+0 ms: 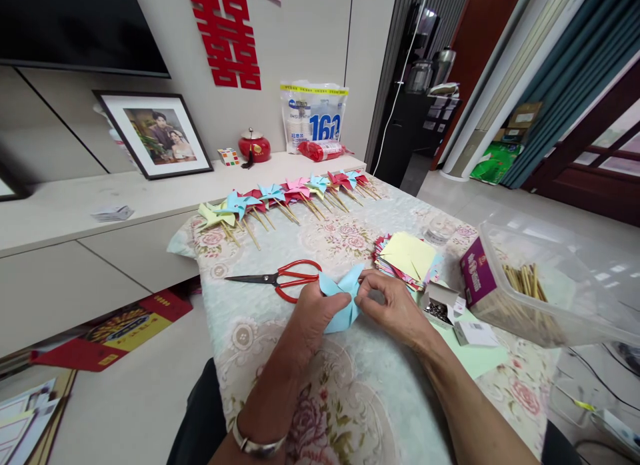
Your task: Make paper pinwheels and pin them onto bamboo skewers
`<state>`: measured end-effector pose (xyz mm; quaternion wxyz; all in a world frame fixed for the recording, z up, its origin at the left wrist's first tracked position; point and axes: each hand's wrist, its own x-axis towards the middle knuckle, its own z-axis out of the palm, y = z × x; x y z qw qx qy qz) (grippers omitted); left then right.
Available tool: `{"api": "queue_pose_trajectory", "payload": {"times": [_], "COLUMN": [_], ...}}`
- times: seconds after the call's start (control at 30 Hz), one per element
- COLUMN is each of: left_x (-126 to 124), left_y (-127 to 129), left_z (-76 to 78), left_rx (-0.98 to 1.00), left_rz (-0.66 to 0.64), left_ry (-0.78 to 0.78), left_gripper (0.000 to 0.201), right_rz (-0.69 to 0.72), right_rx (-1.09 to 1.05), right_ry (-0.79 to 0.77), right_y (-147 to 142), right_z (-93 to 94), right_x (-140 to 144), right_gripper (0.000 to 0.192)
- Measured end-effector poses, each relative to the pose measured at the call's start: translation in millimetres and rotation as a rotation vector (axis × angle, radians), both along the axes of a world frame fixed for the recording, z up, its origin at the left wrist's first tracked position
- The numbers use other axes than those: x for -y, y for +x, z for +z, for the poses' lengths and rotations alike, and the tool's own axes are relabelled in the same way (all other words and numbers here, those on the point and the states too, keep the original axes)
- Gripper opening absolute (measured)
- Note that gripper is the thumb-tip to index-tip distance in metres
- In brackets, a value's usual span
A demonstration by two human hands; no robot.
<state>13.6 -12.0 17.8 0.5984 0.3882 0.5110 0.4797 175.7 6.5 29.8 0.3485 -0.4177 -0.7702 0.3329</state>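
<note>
A light blue paper pinwheel (pixel 344 318) with folded blades is between my hands, just above the flowered tablecloth. My left hand (pixel 320 310) grips its left side, thumb pressed on the paper. With fingers pinched together, my right hand (pixel 383 297) is at the pinwheel's right edge; whether a small pin sits in that pinch is hidden. Red-handled scissors (pixel 295 276) lie just beyond my left hand, blades toward the left. A stack of cut coloured paper squares (pixel 407 255), pale yellow on top, lies past my right hand. Close by is an open small box of metal pins (pixel 439 308).
Finished pinwheels on sticks (pixel 273 193) line the table's far edge. A clear plastic tub (pixel 565 278) holding wooden sticks (pixel 525 282) stands at the right, near a small white box (pixel 475 334). A round clear container (pixel 440 229) sits behind the paper stack.
</note>
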Motion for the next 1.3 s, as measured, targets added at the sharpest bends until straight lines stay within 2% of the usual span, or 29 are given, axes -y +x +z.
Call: {"api": "queue_pose_trajectory", "payload": {"times": [0.3, 0.67, 0.87, 1.1, 1.3], "left_x": [-3.3, -4.3, -5.1, -3.8, -4.1], "left_y": [-1.4, 0.2, 0.0, -0.5, -1.2], "left_z": [-1.0, -4.2, -4.3, -1.5, -4.2], "left_rx": [-0.155, -0.187, -0.21, -0.131, -0.082], "left_rz": [0.017, 0.008, -0.009, 0.036, 0.019], "left_ry": [0.045, 0.046, 0.054, 0.044, 0.056], "left_gripper": [0.017, 0.021, 0.018, 0.019, 0.017], "right_rz": [-0.03, -0.056, -0.004, 0.019, -0.007], "right_rx": [0.047, 0.066, 0.007, -0.105, -0.092], "right_ry": [0.036, 0.017, -0.017, -0.124, -0.146], "right_y": [-1.3, -1.6, -0.1, 0.0, 0.5], "right_z": [-2.7, -3.0, -2.3, 0.6, 1.0], "right_x": [-0.7, -0.8, -0.7, -1.7, -0.9], "right_gripper": [0.013, 0.015, 0.014, 0.012, 0.011]}}
